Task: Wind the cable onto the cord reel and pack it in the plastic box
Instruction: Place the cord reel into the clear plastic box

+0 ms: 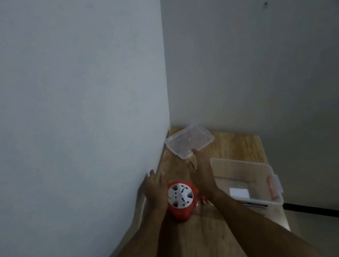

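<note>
Cord reel (181,200) partly behind hands (155,191)

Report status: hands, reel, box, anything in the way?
Left hand and right hand open, flanking the red cord reel on the table. Plastic box open at right, lid beyond. Path clear.

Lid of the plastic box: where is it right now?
Head view: the lid lies flat at the table's far end by the wall corner, beyond the right hand and the open plastic box.

The wall (76,119) hems the left hand (154,191), while the plastic box (246,180) seems open-topped and unobstructed on the right.
</note>
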